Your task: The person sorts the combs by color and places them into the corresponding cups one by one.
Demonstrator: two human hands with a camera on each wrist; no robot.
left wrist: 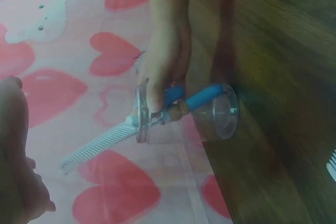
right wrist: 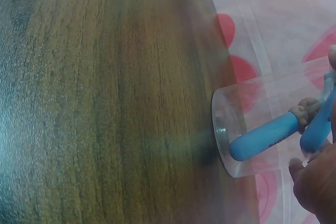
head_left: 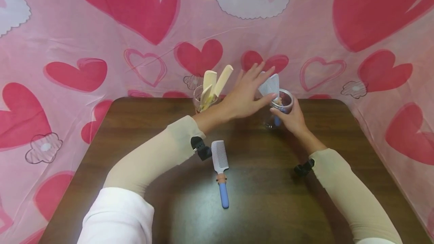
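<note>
Between both arms, loose comb point(head_left: 220, 168) on table point(head_left: 278, 206)

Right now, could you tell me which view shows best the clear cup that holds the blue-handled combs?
The left wrist view: the clear cup shows whole, rim to base, gripped by the right hand. The right wrist view shows only its base end; in the head view, hands mostly cover it.

A right hand point(left wrist: 165, 59) grips a clear plastic cup point(left wrist: 210, 116) standing on the dark wooden worktop point(left wrist: 278, 103); a blue-handled white comb point(left wrist: 131, 135) pokes out of it.
</note>
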